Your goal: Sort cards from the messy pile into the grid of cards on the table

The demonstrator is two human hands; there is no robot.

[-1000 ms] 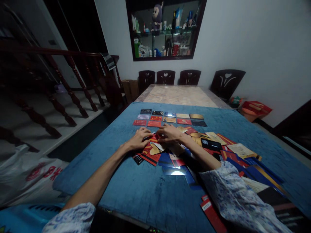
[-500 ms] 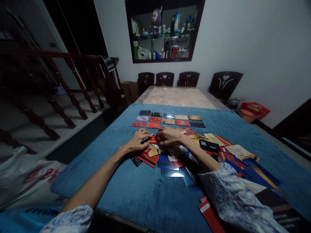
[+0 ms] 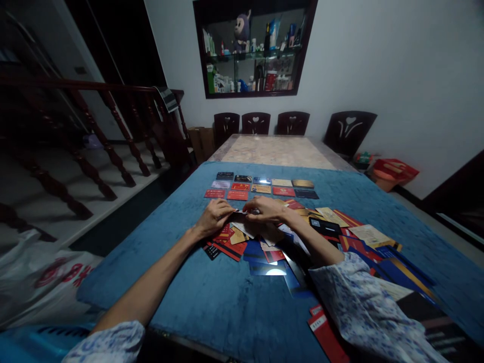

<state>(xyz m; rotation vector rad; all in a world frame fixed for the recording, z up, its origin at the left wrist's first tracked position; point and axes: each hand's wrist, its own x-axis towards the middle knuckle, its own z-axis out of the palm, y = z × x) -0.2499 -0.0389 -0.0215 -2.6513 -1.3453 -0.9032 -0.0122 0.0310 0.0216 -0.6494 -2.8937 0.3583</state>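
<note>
My left hand and my right hand meet over a loose heap of cards on a blue cloth. Both pinch one thin card held edge-on just above the heap, the left at its left end, the right at its right end. Beyond the hands lie neat rows of cards, red, gold and dark ones, face up on the cloth.
The heap spreads right and toward me, with long red and blue cards. A bare marble tabletop continues past the cloth, with dark chairs at its far end. A wooden stair railing stands left, a wall cabinet behind.
Both hands were flat on the heap, working at a red card. Now they have risen slightly and hold a card edge-on between them.
</note>
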